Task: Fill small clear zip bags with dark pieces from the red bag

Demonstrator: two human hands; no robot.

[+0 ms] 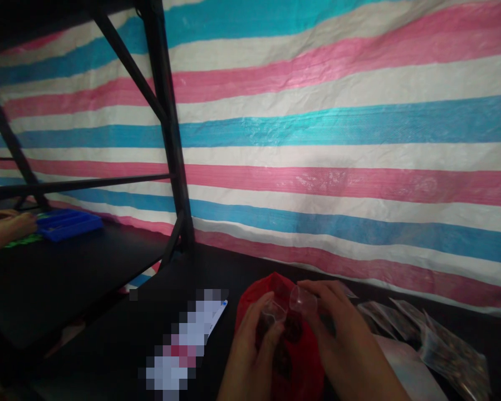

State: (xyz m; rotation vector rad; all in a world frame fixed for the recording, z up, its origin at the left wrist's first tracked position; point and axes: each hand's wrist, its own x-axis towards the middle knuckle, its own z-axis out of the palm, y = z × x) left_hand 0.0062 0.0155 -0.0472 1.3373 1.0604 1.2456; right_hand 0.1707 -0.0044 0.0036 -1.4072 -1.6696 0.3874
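1. Table (pixel 229 267): red bag (pixel 307 367) on it (could be a bowl, can't tell).
2. Left hand (pixel 254 345): thumb and fingers pinching one clear piece (pixel 274 313). Right hand (pixel 338 317): pinching another piece (pixel 304 301).
3. Pieces: over the red bag, probably light, slick, squashable. I'd grip the sides gently.

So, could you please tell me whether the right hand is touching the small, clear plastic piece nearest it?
Touching: the head view shows the right hand gripping the small, clear plastic piece between thumb and fingers.
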